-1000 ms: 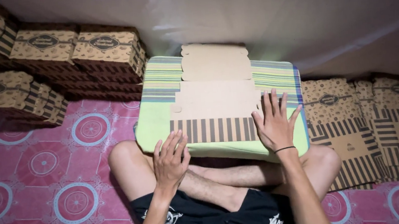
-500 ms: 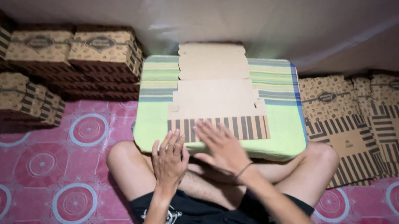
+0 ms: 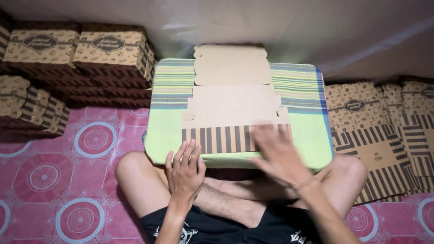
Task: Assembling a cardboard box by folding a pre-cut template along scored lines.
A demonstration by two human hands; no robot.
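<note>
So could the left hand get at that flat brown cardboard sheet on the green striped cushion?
Probably yes: the left hand already lies at the flat brown cardboard sheet's striped near edge, nothing between.

Both forearms are bare, with no sleeves in view. The right hand (image 3: 279,155) wears a thin dark band at the wrist — the left hand (image 3: 184,174) wears nothing. Black shorts (image 3: 213,235) with white printed markings cover the lap — just below them shows a pale grey shirt hem.
</note>
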